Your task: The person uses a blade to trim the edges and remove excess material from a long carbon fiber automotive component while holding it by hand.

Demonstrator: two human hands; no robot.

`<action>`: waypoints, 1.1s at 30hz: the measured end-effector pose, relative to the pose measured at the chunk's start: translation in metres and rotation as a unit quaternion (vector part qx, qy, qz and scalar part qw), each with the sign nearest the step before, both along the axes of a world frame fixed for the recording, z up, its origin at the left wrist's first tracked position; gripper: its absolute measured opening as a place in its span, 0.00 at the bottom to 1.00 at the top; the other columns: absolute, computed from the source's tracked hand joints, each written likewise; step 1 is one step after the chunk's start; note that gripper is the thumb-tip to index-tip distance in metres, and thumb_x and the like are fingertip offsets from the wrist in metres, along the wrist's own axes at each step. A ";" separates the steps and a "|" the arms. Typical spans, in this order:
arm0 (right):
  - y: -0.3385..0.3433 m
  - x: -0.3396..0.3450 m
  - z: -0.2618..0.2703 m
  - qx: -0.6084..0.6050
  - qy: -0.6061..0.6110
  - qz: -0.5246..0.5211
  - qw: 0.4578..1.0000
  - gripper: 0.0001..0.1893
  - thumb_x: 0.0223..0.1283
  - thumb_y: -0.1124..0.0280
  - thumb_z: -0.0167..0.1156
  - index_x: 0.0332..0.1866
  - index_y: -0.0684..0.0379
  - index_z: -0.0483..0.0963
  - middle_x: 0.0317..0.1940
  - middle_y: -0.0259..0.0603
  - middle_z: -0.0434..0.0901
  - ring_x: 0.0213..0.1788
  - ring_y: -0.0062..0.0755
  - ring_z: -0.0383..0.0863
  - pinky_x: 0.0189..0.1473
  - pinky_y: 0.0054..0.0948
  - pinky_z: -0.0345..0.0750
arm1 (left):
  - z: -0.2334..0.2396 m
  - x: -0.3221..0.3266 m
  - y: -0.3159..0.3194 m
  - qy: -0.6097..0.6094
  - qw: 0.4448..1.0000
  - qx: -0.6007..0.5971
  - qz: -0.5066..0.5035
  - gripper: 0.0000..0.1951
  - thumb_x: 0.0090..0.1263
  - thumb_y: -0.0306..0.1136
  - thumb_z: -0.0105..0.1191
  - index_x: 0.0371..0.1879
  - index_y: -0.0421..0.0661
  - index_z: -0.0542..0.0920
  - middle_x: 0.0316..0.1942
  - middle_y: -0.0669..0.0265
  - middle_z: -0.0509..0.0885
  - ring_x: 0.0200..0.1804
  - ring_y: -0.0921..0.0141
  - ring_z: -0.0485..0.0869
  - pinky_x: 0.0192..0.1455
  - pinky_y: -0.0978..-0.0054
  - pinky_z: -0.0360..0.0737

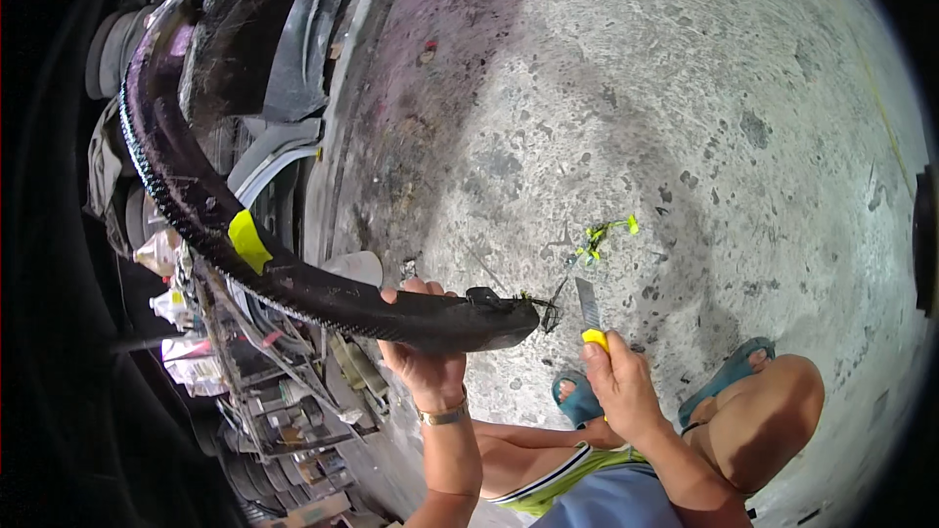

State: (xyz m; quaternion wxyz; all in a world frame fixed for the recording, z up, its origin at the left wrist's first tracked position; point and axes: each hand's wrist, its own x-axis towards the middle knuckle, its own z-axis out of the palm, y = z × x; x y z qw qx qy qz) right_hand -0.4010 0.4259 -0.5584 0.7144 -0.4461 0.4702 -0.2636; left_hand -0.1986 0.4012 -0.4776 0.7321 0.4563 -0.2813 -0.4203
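My left hand (pixel 429 378), with a watch on the wrist, grips a long, curved black trim piece (pixel 330 293) near its blunt end. The piece arcs away to the upper left and has a serrated-looking lower edge. A patch of bright yellow tape (pixel 250 242) sticks to its middle. Dark, stringy shavings (pixel 549 312) hang at the near end. In my right hand (pixel 623 385) is a yellow snap-off utility knife (pixel 595 338), its blade extended and pointing up in the picture. The blade is apart from the trim.
Yellow and dark scraps (pixel 598 238) lie on the stained concrete floor (pixel 733 161). Along the left stand curved panels (pixel 301 59), a metal rack (pixel 249 374), plastic jugs (pixel 172 308) and a white bucket (pixel 356 268). My sandalled feet (pixel 576 396) are below the knife.
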 end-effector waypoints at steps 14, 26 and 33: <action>-0.039 0.023 -0.124 0.141 0.076 -0.222 0.962 0.18 0.71 0.55 0.48 0.39 0.61 0.64 0.19 0.39 0.69 0.21 0.31 0.69 0.26 0.37 0.67 | 0.000 0.013 0.006 0.040 0.999 0.008 -0.009 0.19 0.68 0.48 0.50 0.52 0.50 0.75 0.49 0.60 0.75 0.51 0.63 0.74 0.58 0.58 0.74; 0.025 -0.012 -0.287 0.209 0.170 -0.179 0.946 0.19 0.70 0.53 0.50 0.44 0.62 0.71 0.27 0.41 0.76 0.27 0.33 0.76 0.27 0.31 0.71 | -0.014 0.018 -0.002 0.042 0.993 -0.049 -0.094 0.22 0.64 0.50 0.53 0.49 0.46 0.74 0.47 0.61 0.73 0.47 0.63 0.69 0.63 0.57 0.67; 0.015 0.019 -0.242 0.203 0.071 -0.260 0.941 0.19 0.66 0.49 0.55 0.35 0.56 0.68 0.15 0.32 0.68 0.11 0.22 0.65 0.14 0.25 0.65 | -0.010 0.031 0.005 0.027 0.995 -0.029 -0.097 0.25 0.63 0.51 0.55 0.55 0.48 0.74 0.53 0.61 0.73 0.52 0.62 0.69 0.64 0.60 0.64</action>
